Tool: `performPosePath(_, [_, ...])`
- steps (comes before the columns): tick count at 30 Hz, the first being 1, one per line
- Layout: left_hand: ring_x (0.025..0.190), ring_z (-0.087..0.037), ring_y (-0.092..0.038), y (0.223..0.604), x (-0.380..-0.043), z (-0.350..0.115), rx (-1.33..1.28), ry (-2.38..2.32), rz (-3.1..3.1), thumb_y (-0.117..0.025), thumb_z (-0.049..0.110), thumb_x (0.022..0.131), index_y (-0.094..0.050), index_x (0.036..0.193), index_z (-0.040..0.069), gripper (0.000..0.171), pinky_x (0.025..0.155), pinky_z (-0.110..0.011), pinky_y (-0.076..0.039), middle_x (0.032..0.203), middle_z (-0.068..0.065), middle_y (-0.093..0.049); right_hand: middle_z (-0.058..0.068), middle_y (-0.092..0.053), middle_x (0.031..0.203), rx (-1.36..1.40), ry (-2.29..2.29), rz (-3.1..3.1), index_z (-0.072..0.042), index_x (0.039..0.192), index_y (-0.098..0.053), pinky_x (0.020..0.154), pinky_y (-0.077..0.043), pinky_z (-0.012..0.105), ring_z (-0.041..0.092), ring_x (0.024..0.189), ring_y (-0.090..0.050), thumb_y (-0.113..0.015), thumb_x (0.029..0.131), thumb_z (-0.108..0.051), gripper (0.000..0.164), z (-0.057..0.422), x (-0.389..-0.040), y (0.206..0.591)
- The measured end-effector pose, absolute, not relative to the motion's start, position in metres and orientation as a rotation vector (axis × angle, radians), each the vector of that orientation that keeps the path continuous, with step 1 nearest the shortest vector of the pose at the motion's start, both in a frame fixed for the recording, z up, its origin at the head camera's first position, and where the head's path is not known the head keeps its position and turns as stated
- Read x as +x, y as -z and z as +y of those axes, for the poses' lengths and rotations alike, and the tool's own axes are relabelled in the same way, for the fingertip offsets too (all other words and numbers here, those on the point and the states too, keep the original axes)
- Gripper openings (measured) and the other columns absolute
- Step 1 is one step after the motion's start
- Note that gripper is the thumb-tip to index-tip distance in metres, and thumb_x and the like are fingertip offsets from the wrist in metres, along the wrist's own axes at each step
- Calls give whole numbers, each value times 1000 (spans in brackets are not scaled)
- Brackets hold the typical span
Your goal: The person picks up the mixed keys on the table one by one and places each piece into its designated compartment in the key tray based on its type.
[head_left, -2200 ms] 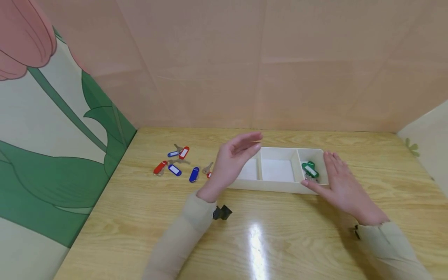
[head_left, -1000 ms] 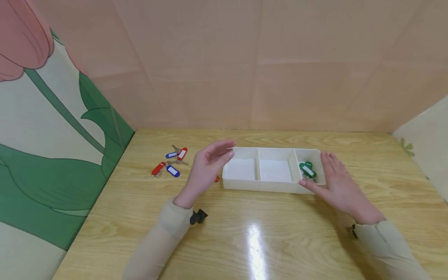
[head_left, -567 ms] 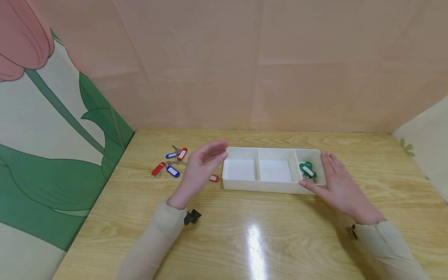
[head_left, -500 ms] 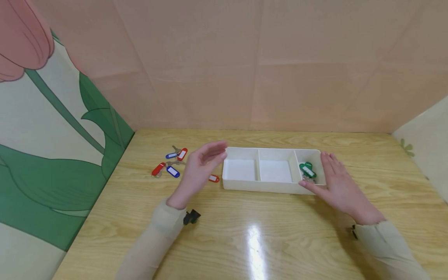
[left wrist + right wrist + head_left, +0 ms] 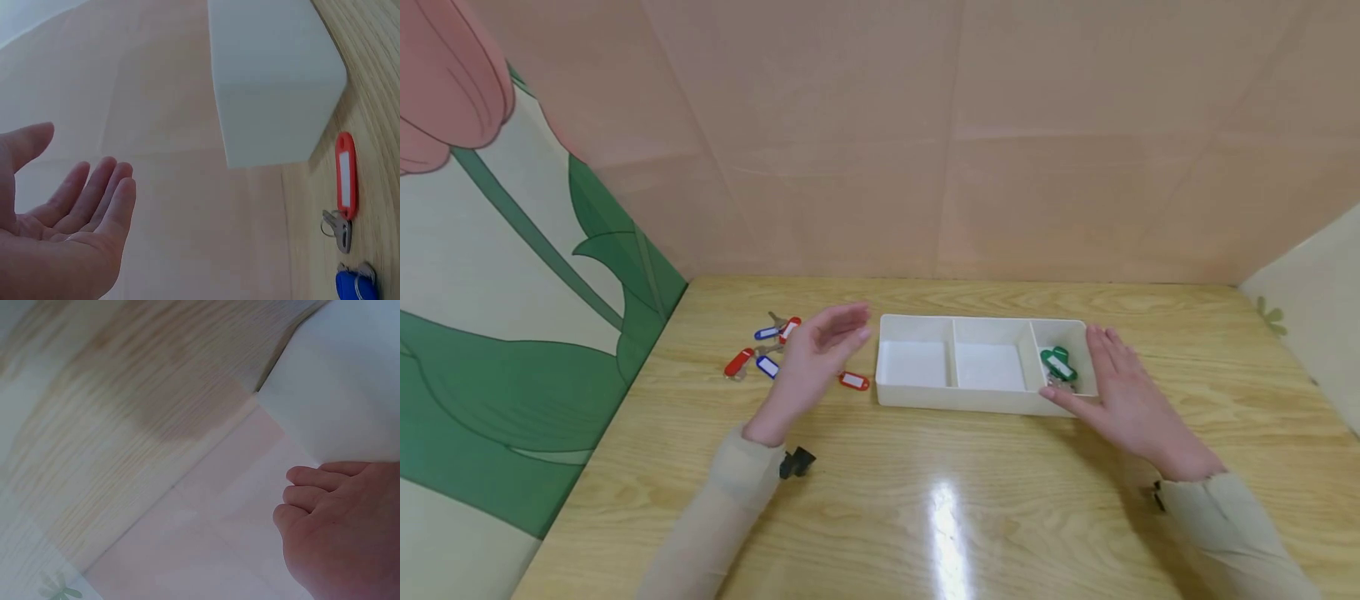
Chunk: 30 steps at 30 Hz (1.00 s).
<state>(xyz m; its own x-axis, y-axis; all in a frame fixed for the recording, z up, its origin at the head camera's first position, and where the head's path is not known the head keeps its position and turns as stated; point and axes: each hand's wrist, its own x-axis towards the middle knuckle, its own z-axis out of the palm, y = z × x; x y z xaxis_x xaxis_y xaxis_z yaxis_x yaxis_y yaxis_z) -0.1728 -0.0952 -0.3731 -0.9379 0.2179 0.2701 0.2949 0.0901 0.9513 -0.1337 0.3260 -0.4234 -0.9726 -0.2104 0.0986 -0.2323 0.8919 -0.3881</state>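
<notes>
My right hand (image 5: 1123,404) rests on the right end of a white box (image 5: 970,400) with three compartments, its thumb at the front rim and its fingers along the end wall. Green key tags (image 5: 1060,363) with keys lie in the right compartment; the other two show bare floors. My left hand (image 5: 811,360) hovers left of the box, fingers relaxed, palm facing it and holding nothing. Beneath its fingers lies a red key tag (image 5: 853,381), seen with its key (image 5: 340,232) in the left wrist view. A blue key tag (image 5: 356,284) shows at that view's lower edge.
Further left on the wooden table (image 5: 880,517) are another red key tag (image 5: 739,362), a blue key tag (image 5: 767,366) and a blue tag (image 5: 767,333) beside a red one (image 5: 789,330). A pink backdrop (image 5: 925,150) rises behind the table.
My left hand has moved left from over the box's left compartment to above the table, uncovering that compartment and the nearby red key tag. The right hand stays at the box's right end.
</notes>
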Motion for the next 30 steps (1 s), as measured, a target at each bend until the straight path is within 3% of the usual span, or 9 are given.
performPosePath(14, [115,-21,-63,384,-181,-111,-508,1944,-2441,-73,24,98,-63,134,6,41,100,-34,-51,127,-8,-67,27,1,166,345,-633,-3012,0,160,4,121,7,51,38,152,9,-65,95,-57,111,326,-133,424])
performPosePath(24, [110,-17,-65,389,-193,-115,-495,1867,-2559,-73,24,97,-65,132,12,38,98,-35,-52,121,-2,-68,28,0,165,353,-633,-2995,1,160,3,121,7,49,38,152,9,-65,95,-56,110,326,-134,423])
performPosePath(30, [109,-18,-65,400,-203,-115,-498,1778,-2637,-75,23,96,-65,132,9,40,98,-36,-52,122,-8,-68,27,1,166,345,-634,-3011,1,160,3,121,7,49,37,152,9,-65,95,-57,111,326,-134,422])
